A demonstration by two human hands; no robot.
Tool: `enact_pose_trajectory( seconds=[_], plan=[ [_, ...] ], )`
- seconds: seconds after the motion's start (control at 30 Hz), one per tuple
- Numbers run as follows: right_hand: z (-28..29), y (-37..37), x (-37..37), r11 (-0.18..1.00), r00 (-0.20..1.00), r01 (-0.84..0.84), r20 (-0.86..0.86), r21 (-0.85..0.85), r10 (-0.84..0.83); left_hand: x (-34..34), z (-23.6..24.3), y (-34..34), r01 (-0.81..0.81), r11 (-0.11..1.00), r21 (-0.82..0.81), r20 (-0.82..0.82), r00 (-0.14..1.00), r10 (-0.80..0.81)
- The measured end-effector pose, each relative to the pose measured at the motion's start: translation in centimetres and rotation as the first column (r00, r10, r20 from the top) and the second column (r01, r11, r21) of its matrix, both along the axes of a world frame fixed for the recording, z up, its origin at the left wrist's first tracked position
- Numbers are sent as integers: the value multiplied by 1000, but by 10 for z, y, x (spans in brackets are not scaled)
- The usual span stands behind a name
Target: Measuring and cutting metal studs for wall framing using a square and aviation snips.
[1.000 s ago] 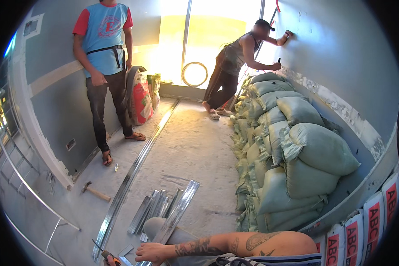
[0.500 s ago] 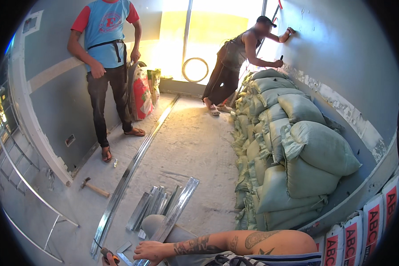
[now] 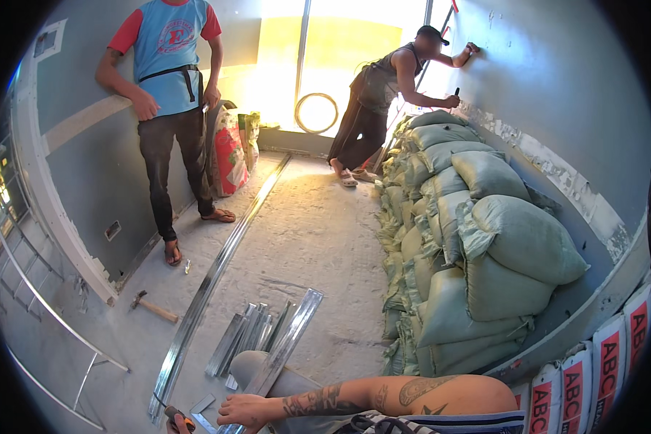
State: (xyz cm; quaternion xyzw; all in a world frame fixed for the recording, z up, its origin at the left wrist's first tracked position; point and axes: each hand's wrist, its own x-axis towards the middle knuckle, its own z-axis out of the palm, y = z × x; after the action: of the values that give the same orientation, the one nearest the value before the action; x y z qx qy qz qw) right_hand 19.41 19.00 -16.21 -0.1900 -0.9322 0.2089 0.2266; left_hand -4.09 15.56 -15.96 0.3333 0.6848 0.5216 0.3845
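Shows a ladder (image 3: 98, 354) at far left, then a hammer (image 3: 159, 309) on dusty concrete floor (image 3: 340, 260). Grasps a tool (image 3: 171, 411) in the left hand (image 3: 181, 427), near a long track (image 3: 192, 322). Lays the right hand (image 3: 240, 410) over the near end of a channel (image 3: 289, 338) slanting past short pieces (image 3: 228, 346); cannot tell whether clenched on it. Has green sacks (image 3: 535, 242) along the grey wall (image 3: 571, 123), then white bags (image 3: 609, 362).

R hand (image 3: 243, 411) bare | R arm (image 3: 351, 395) inked, star tat (image 3: 434, 410) | dk/wht striped garment (image 3: 477, 422)
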Motion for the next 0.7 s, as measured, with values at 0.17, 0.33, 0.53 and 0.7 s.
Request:
enact_pose_trajectory(
  seconds=[0.17, 0.33, 0.53, 0.7],
  plan=[
    [-1, 0, 1, 1000, 1000, 0, -18, -14, 0, 3, 8, -2, 3, 999, -34, -1, 1000, -3],
    [0, -2, 0, 1000, 1000, 2, -18, -14, -3, 1, 8, -3, 32, 999, -34, -14, 999, -32],
    [4, -3, 0, 1000, 1000, 12, -20, -16, -13, 0, 9, -4, 26, 999, -35, -32, 999, -27],
    [2, 0, 2, 1000, 1000, 9, -18, -24, -10, 0, 3, -1, 27, 998, -55, -32, 999, -29]
  ],
)
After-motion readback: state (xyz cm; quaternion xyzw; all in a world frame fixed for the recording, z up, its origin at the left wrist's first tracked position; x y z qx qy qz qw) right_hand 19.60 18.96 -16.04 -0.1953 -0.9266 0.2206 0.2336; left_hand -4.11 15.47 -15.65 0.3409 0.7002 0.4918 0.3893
